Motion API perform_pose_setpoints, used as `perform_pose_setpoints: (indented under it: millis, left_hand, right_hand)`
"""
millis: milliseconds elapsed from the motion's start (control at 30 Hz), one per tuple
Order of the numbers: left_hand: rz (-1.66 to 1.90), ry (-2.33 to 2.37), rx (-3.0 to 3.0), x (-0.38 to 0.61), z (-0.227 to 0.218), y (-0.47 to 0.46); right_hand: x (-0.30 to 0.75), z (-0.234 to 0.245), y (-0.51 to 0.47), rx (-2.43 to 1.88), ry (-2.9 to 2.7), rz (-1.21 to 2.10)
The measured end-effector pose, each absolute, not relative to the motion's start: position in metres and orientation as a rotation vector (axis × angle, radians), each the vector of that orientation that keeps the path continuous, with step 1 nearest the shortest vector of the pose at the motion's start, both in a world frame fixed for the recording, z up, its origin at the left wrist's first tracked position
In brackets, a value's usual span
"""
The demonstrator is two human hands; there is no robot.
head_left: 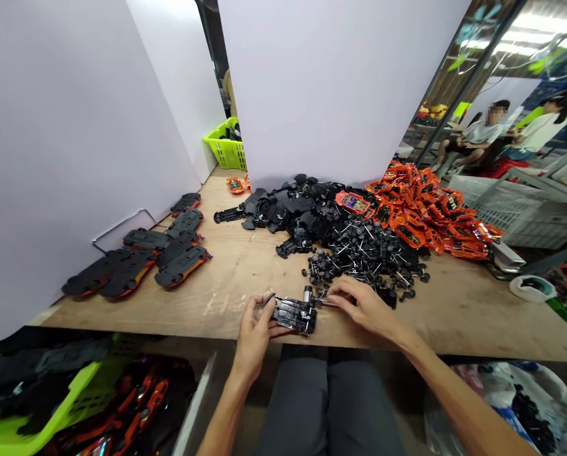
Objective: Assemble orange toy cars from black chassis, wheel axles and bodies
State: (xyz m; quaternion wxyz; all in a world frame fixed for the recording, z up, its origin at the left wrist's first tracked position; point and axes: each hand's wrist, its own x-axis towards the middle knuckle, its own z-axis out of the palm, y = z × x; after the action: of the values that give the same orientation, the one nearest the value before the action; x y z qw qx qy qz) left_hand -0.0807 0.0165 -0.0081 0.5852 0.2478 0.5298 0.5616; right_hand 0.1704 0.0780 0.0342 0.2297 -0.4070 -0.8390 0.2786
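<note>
Head cam, bottom of the frame first: grey trousers (328, 405) fill the lower middle. At lower left a green basket (50, 411) of orange and black parts is half under the table edge and cut off by the frame, so its contents are a blur.

At the near edge of the wooden table (454, 316), the left hand (257, 323) is curled shut around the left end of a black chassis (295, 315). The right hand (363, 307) has its fingers drawn together at the chassis's right end. Can't tell if they're pinching something, too small.

Just behind sits a pile of wheels on axles (363, 253), then black chassis parts (293, 209), with orange car shells (426, 215) to the right. Assembled cars (159, 253) lie at middle left.

Further back, another green basket (226, 149) peeks between white panels (331, 82). Seated people (477, 136) at upper right are tiny.
</note>
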Motion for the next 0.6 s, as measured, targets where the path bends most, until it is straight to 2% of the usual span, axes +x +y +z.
perform_pose_setpoints:
  millis: [233,467,600]
  left_hand:
    - [1.336,1.249,0.542,-0.083,-0.007,0.015]
    - [1.304,1.211,0.531,-0.087,-0.004,0.009]
    - [1.300,1.164,0.558,-0.078,-0.002,0.013]
  right_hand:
    - [0.151,0.019,0.075,-1.149,-2.180,0.743]
    - [0.170,0.033,0.108,-1.272,-1.556,1.195]
    - [0.180,0.042,0.128,-1.266,-1.466,1.223]
